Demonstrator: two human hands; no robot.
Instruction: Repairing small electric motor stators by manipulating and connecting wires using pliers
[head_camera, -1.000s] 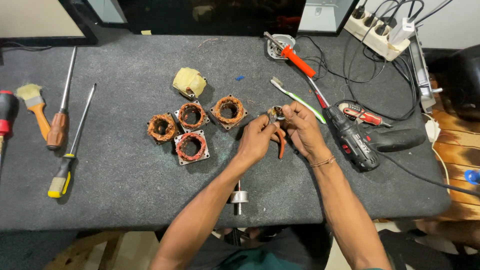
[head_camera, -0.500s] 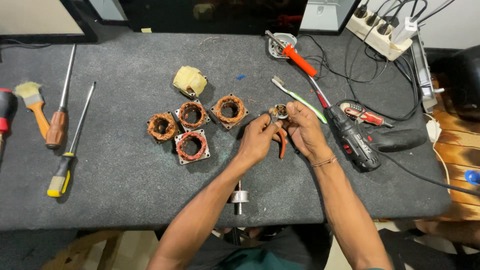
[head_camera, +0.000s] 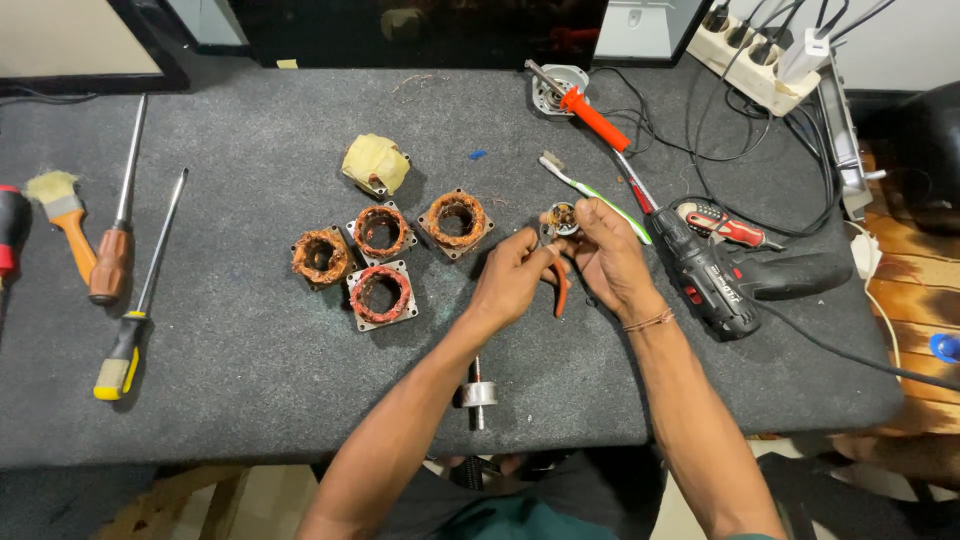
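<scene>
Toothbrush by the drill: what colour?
Toothbrush: white with green, head view.

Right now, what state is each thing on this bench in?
Small motor part: held up by both hands.
Left hand: pinching it.
Right hand: gripping it.
Four stators: lying flat, windings exposed.
Taped stator: wrapped.
Drill: lying down.
Rotor: lying loose.
</scene>
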